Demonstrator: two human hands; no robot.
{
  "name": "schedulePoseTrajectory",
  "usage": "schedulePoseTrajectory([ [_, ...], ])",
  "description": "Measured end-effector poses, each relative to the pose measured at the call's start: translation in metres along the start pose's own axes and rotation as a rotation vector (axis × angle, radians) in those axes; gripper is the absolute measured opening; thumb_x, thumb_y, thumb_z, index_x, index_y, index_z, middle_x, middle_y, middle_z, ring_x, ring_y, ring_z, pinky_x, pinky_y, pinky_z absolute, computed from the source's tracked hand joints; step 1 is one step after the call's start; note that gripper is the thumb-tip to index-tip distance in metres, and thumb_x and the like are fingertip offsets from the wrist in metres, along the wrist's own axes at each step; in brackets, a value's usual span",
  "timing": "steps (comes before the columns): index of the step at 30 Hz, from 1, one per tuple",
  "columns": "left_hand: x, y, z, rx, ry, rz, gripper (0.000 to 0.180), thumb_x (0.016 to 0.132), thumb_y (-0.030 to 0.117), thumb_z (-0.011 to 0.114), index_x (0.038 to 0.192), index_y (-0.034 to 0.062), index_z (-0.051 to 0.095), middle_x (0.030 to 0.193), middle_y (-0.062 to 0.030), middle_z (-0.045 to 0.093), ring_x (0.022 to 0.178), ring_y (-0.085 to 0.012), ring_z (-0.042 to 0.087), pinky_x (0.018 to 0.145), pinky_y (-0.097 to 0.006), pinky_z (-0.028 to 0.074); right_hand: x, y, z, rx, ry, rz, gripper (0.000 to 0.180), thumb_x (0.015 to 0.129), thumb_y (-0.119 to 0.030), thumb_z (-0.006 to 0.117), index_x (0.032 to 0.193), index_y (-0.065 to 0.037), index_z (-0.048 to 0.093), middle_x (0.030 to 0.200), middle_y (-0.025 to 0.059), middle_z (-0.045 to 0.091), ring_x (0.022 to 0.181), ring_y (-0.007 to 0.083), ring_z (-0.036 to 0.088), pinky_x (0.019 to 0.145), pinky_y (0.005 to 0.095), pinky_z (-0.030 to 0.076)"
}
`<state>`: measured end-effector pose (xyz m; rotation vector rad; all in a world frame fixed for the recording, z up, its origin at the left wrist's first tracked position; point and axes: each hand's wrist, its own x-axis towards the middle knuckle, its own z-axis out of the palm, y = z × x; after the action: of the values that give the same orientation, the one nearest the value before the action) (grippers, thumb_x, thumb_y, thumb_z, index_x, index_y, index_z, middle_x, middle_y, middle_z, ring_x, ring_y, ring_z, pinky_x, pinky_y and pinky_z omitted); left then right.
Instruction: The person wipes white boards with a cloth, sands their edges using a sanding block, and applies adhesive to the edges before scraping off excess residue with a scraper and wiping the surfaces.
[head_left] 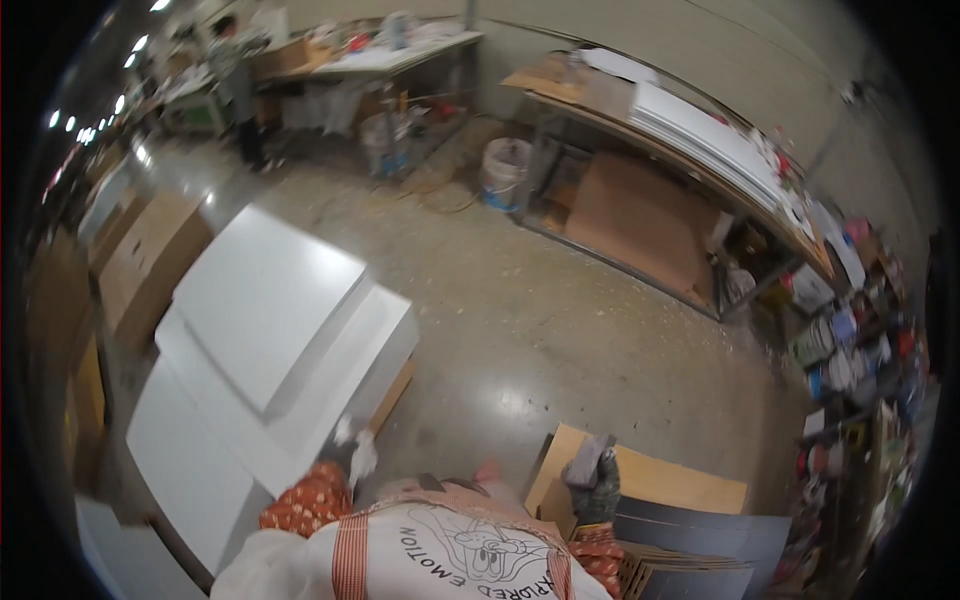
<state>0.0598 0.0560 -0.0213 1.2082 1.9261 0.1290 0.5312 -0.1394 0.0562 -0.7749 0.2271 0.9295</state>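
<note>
We stand over the concrete floor (560,330) with both gloved hands out. Our left hand (357,452) has its fingers closed on the near corner of a white panel (345,365), which lies on the stack of white panels (255,300) just left of those fingers. Our right hand (592,478) rests on the top edge of a tan board (670,482) leaning below it; whether its fingers clamp the board we cannot tell. By our judgement the handling has barely begun: the stack looks whole, no panel lifted.

White panels (265,300), tan board (680,480)
</note>
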Motion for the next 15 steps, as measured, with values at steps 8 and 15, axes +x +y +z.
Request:
schedulePoseTrajectory([
  [8, 0.046, 0.084, 0.078, 0.039, -0.083, -0.277, 0.051, 0.079, 0.037, 0.055, 0.119, 0.0059, 0.054, 0.117, -0.0207, 0.056, 0.111, -0.0347, 0.051, 0.097, -0.043, 0.037, 0.188, -0.120, 0.030, -0.039, 0.019, -0.110, 0.035, 0.080, -0.023, 0.064, 0.108, -0.004, 0.057, 0.095, 0.0106, 0.061, 0.080, 0.0301, 0.059, 0.069, 0.0462, 0.051],
  [15, 0.167, 0.291, 0.157, 0.049, -0.201, -0.205, 0.044, 0.083, 0.028, 0.050, 0.122, 0.0089, 0.053, 0.113, -0.0184, 0.059, 0.107, -0.0346, 0.053, 0.096, -0.044, 0.037, 0.318, -0.153, 0.083, -0.070, 0.185, 0.187, 0.036, 0.080, -0.023, 0.065, 0.111, -0.006, 0.059, 0.100, 0.0096, 0.061, 0.089, 0.0259, 0.057, 0.077, 0.0440, 0.049],
])
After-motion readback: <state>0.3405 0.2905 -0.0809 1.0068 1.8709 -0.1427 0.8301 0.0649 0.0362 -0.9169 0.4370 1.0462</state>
